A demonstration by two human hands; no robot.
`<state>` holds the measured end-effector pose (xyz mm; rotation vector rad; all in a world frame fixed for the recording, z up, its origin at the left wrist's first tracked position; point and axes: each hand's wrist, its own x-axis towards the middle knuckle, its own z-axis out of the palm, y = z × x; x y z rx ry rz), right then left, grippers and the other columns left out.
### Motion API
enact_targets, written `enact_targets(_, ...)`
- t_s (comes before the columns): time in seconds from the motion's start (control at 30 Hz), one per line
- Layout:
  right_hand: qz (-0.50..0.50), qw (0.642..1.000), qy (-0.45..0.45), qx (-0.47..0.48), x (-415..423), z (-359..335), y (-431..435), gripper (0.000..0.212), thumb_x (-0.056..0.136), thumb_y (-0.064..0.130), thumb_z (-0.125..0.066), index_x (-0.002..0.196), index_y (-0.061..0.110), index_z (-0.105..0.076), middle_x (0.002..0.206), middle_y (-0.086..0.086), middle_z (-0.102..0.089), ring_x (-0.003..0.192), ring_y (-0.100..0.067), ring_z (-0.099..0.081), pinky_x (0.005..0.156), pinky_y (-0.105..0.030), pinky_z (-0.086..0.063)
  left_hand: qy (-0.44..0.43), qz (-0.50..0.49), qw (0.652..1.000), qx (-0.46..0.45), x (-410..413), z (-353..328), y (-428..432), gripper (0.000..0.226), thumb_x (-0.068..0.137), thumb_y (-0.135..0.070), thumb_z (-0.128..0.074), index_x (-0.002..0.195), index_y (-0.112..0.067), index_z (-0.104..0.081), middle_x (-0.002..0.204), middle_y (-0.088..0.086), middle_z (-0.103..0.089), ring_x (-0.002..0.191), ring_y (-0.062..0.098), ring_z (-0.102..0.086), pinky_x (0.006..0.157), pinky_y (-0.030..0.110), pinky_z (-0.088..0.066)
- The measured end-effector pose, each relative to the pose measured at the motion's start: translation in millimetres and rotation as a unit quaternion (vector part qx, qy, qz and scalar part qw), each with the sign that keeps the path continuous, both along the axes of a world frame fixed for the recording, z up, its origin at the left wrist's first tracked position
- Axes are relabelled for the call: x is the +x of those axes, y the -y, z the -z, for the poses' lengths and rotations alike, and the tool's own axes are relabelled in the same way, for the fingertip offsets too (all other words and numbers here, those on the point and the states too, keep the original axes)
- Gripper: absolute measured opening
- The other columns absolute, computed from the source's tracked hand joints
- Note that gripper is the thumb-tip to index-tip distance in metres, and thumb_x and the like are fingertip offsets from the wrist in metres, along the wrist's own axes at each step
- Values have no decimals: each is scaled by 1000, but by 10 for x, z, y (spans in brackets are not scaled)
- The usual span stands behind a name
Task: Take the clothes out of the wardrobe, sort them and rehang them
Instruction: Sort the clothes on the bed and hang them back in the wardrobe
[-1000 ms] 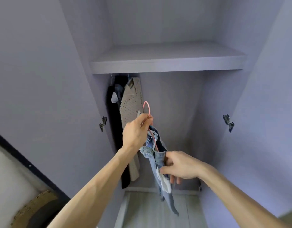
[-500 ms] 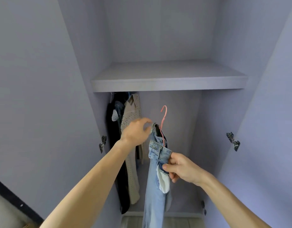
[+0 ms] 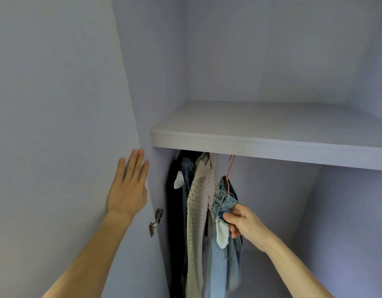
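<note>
1. The left hand [image 3: 127, 186] is released, fingers straight and together, raised flat at the front edge of the wardrobe [image 3: 155, 82] side panel; whether it touches cannot be told.
2. The right hand [image 3: 243, 222] grasps the light blue jeans [image 3: 220, 254], pinching the waistband.
3. The jeans hang from a pink hanger [image 3: 230, 175], whose hook top vanishes behind the shelf [image 3: 261, 145] edge.
4. They hang just right of a beige dotted garment [image 3: 198, 211], with dark clothes [image 3: 175, 211] farther left.

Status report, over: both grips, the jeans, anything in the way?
Left grip open, flat by side panel. Right grip pinches jeans at waistband. Pink hanger hook under shelf, rail hidden. Beige dotted garment close beside jeans.
</note>
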<state>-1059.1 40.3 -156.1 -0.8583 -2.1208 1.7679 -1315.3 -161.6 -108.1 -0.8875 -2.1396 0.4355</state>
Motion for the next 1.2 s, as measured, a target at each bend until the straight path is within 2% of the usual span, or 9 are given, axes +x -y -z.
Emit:
enact_targets(0.13, 9, 998, 3, 62, -521, 10, -381, 4, 100, 9, -54, 104, 9, -55, 71, -5, -55, 50, -8, -53, 55, -27, -51, -56, 1, 998, 22, -104, 69, -45, 66, 97, -29, -23, 159, -10, -10, 165, 18, 11, 153, 32, 8, 119, 55, 16)
enact_targets(0.3, 37, 985, 16, 170, -1147, 161, -818, 7, 100, 18, -55, 99, 12, -50, 78, -7, -61, 67, -23, -64, 69, -45, -59, -115, -25, 993, 9, -154, 126, -97, 67, 98, -34, -13, 159, -11, 1, 165, 16, 13, 153, 31, 8, 116, 57, 20)
enact_targets(0.4, 61, 977, 27, 203, -1439, 215, -1082, 13, 98, 17, -53, 107, 9, -49, 93, -11, -64, 84, -31, -64, 69, -38, -54, -124, -26, 992, 16, -183, 154, -114, 66, 99, -34, -15, 160, -12, -1, 166, 15, 9, 154, 30, 4, 116, 57, 19)
enact_targets(0.53, 54, 966, 89, 238, -1721, 356, -1345, 33, 98, 16, -51, 128, 2, -46, 117, -19, -63, 107, -37, -61, 80, -32, -44, -139, -23, 990, 15, -192, 156, -118, 68, 99, -36, -25, 160, -13, -7, 167, 14, 2, 154, 29, -3, 119, 57, 15)
enact_targets(0.67, 25, 959, 121, 257, -1867, 565, -1262, 30, 100, 14, -47, 125, -1, -42, 115, -24, -61, 104, -40, -60, 75, -32, -40, -157, -25, 987, 13, -209, 156, -119, 70, 97, -38, -30, 160, -14, -11, 167, 12, -5, 153, 29, -10, 120, 57, 8)
enact_targets(0.8, -36, 937, 132, 320, -2144, 548, -1152, 28, 99, 13, -45, 122, -3, -42, 114, -24, -60, 101, -41, -60, 73, -34, -40, -158, -22, 987, 15, -201, 144, -118, 70, 96, -38, -33, 160, -14, -14, 167, 11, -8, 153, 29, -12, 120, 56, 4)
enact_targets(0.93, -104, 916, 147, 359, -2503, 435, -1058, 35, 99, 14, -45, 129, -4, -40, 122, -26, -57, 108, -41, -58, 75, -30, -35, -170, -35, 985, 7, -191, 143, -128, 70, 96, -39, -32, 159, -15, -14, 166, 11, -10, 153, 28, -13, 121, 56, 2)
enact_targets(1.07, -99, 930, 137, 326, -2672, 475, -989, 38, 99, 13, -48, 131, -4, -38, 122, -27, -58, 111, -43, -58, 78, -32, -39, -169, -34, 985, 7, -201, 141, -117, 70, 95, -39, -34, 159, -16, -16, 166, 9, -12, 153, 26, -15, 121, 55, 0)
enact_targets(1.2, -49, 953, 77, 288, -2627, 699, -929, 27, 99, 24, -48, 115, 3, -43, 113, -24, -62, 103, -44, -61, 82, -41, -48, -165, -35, 986, 9, -186, 148, -131, 70, 95, -38, -34, 159, -17, -17, 166, 9, -14, 152, 26, -16, 122, 55, -3)
